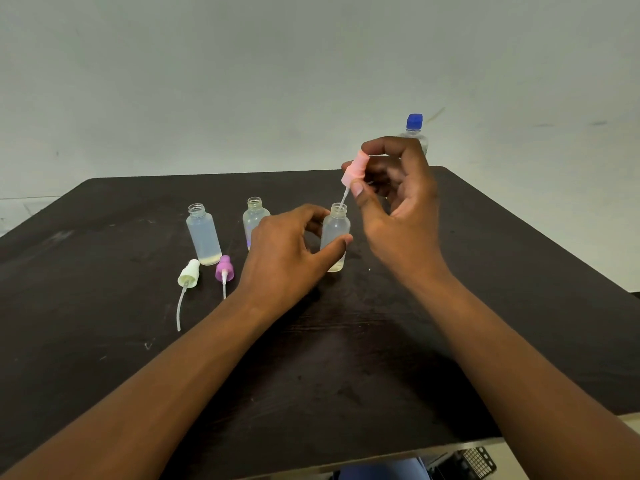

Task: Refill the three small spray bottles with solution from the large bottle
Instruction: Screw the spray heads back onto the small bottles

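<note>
Three uncapped small bottles (203,233) stand on my table (485,271), none labelled; my left hand (287,254) grips the rightmost, right-hand fingers (356,190) pinching the pink sprayer (354,169) above it.

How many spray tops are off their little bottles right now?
3. The pale spray top and the purple spray top lie on the table near the left bottle; the pink spray top is held in the right hand.
</note>
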The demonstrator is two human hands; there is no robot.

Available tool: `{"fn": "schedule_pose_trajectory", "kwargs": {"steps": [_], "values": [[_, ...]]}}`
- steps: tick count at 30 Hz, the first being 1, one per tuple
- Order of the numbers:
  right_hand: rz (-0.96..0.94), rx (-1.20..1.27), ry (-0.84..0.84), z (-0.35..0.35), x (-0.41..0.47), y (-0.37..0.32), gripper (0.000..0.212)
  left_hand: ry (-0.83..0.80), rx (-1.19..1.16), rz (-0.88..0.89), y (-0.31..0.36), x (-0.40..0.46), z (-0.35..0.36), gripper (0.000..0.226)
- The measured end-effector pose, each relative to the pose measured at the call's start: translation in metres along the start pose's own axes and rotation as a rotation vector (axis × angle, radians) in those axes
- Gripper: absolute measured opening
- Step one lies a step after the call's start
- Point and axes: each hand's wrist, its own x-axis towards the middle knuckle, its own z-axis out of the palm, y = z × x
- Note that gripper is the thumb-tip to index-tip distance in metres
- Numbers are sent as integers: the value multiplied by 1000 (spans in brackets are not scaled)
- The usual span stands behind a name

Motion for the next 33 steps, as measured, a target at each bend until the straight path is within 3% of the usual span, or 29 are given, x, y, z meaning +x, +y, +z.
{"fn": "schedule_pose_trajectory", "kwargs": {"steps": [33], "values": [[13,-131,-142,5,-9,8,30,67,-42,23,1,-5,-5,30]]}}
